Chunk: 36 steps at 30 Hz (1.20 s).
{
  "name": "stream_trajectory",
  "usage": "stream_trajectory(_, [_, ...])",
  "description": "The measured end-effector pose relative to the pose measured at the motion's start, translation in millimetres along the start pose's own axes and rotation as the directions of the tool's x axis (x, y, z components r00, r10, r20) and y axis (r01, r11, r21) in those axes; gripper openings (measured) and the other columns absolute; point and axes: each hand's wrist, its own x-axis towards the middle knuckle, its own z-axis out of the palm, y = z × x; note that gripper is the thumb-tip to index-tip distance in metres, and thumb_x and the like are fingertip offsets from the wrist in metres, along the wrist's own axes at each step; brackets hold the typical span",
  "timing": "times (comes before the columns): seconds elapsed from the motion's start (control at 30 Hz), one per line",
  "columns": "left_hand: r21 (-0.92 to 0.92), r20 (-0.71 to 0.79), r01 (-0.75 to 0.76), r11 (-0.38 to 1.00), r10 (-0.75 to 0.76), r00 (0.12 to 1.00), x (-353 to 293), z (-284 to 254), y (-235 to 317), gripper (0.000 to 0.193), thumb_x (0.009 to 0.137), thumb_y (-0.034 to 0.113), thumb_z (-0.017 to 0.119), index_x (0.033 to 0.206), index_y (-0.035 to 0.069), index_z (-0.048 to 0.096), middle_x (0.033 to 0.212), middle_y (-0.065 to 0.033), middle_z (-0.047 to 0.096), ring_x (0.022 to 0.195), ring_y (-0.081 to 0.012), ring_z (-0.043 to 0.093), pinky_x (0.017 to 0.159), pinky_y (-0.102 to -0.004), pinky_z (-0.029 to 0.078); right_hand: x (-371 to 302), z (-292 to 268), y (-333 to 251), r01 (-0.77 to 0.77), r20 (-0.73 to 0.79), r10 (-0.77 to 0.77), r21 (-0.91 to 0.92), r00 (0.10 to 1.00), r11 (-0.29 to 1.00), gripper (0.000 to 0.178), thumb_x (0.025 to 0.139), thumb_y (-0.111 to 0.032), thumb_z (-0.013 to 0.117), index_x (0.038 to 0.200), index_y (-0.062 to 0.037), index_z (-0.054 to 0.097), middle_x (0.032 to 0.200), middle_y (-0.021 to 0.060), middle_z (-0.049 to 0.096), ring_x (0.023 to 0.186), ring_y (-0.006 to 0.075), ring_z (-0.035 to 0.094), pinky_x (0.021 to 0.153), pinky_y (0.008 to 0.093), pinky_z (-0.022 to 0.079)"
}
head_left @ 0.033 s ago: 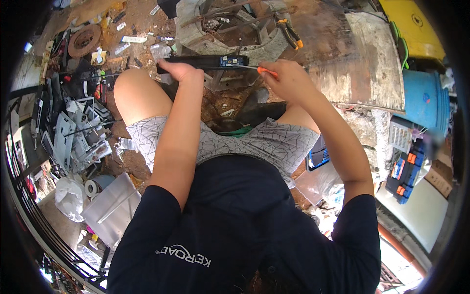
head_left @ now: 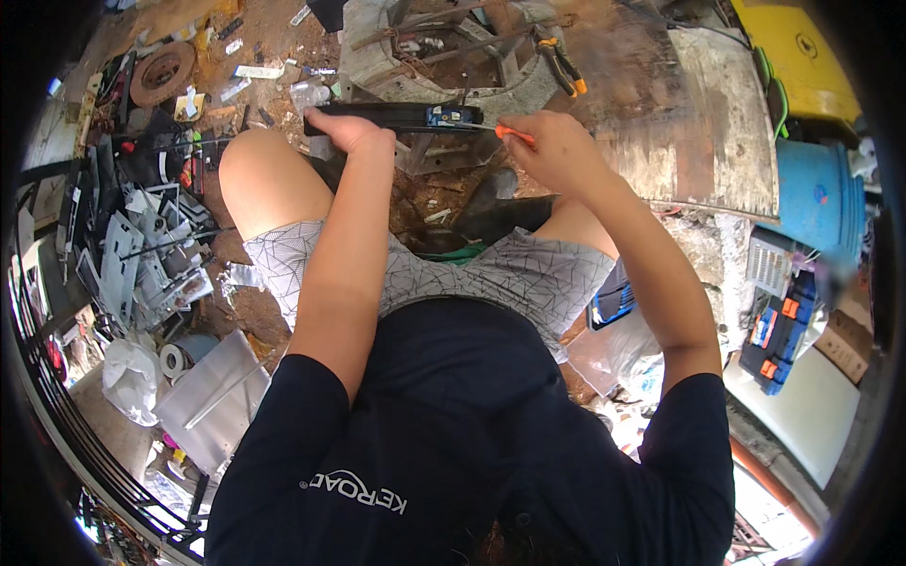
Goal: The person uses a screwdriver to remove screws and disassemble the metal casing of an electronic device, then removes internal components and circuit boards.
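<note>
A long, flat black casing (head_left: 392, 116) lies across the space in front of my knees. My left hand (head_left: 342, 130) grips its left end, the thumb along the edge and the other fingers hidden beneath. At its right end sits a small blue circuit board (head_left: 453, 115). My right hand (head_left: 552, 141) is closed around the orange handle of a screwdriver (head_left: 514, 137). The metal shaft points left and reaches over the board; whether its tip touches anything is too small to tell.
Behind the casing stands a worn octagonal frame (head_left: 377, 80), with pliers (head_left: 562, 68) on its right side. A wooden board (head_left: 698, 123) lies to the right, near a blue barrel (head_left: 821, 193). Scrap metal parts (head_left: 142, 250) are heaped at left, by a clear plastic bin (head_left: 212, 401).
The screwdriver's shaft now reaches farther left over the blue board. My right hand has shifted slightly up and left; my left hand keeps its grip on the casing.
</note>
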Motion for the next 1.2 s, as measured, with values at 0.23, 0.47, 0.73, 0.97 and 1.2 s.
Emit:
stream_trajectory(0.23, [-0.058, -0.123, -0.02, 0.998, 0.012, 0.992, 0.5, 12.4, 2.0, 0.11, 0.083, 0.081, 0.047, 0.156, 0.002, 0.026, 0.16, -0.016, 0.031, 0.141, -0.034, 0.039, 0.117, -0.0486, 0.031, 42.4, -11.4, -14.3, -0.051, 0.2, 0.08, -0.144, 0.977, 0.988, 0.028, 0.089, -0.021, 0.063, 0.111, -0.0076, 0.073, 0.093, 0.0208, 0.071, 0.086, 0.0397, 0.068, 0.076, 0.0454, 0.054])
stream_trajectory(0.47, [-0.106, -0.07, -0.094, 0.99, 0.087, 0.994, 19.3, 8.7, -4.2, 0.106, 0.085, 0.077, 0.05, 0.152, -0.004, 0.032, 0.156, -0.0187, 0.037, 0.137, -0.0338, 0.045, 0.115, -0.046, 0.035, 54.8, -16.2, -16.4, -0.07, 0.24, 0.117, -0.195, 0.964, 0.978, 0.03, 0.089, -0.022, 0.063, 0.114, -0.0078, 0.073, 0.1, 0.0215, 0.071, 0.091, 0.0386, 0.068, 0.081, 0.0438, 0.054])
stream_trajectory(0.73, [-0.043, -0.173, -0.074, 0.996, 0.066, 0.983, 13.5, 13.3, -0.9, 0.104, 0.087, 0.076, 0.049, 0.147, -0.009, 0.038, 0.15, -0.0213, 0.044, 0.131, -0.0342, 0.049, 0.111, -0.0437, 0.039, 58.5, -19.6, -23.2, -0.084, 0.256, 0.131, -0.188, 0.958, 0.979, 0.031, 0.09, -0.023, 0.062, 0.115, -0.0082, 0.072, 0.101, 0.0208, 0.071, 0.093, 0.0389, 0.068, 0.083, 0.0442, 0.054])
stream_trajectory(0.97, [-0.057, -0.175, -0.076, 0.995, 0.065, 0.983, 17.8, 10.0, -1.1, 0.1, 0.088, 0.074, 0.049, 0.143, -0.009, 0.043, 0.144, -0.0222, 0.05, 0.126, -0.0323, 0.054, 0.108, -0.0436, 0.043, 91.4, -22.0, -29.5, -0.002, 0.426, 0.123, -0.275, 0.896, 0.962, 0.025, 0.088, -0.02, 0.057, 0.102, -0.0045, 0.071, 0.092, 0.0222, 0.071, 0.081, 0.039, 0.068, 0.074, 0.0474, 0.054])
stream_trajectory(1.2, [-0.108, -0.294, -0.036, 0.994, 0.003, 0.956, 11.4, 7.4, 0.7, 0.098, 0.084, 0.078, 0.052, 0.143, 0.0, 0.046, 0.139, -0.0128, 0.054, 0.118, -0.029, 0.056, 0.105, -0.0464, 0.043, 145.7, -19.0, -56.8, -0.684, 0.692, 0.607, -0.223, 0.39, 0.694, 0.029, 0.096, -0.024, 0.052, 0.11, -0.0042, 0.067, 0.082, 0.0123, 0.067, 0.047, 0.0163, 0.044, 0.044, 0.0341, 0.039])
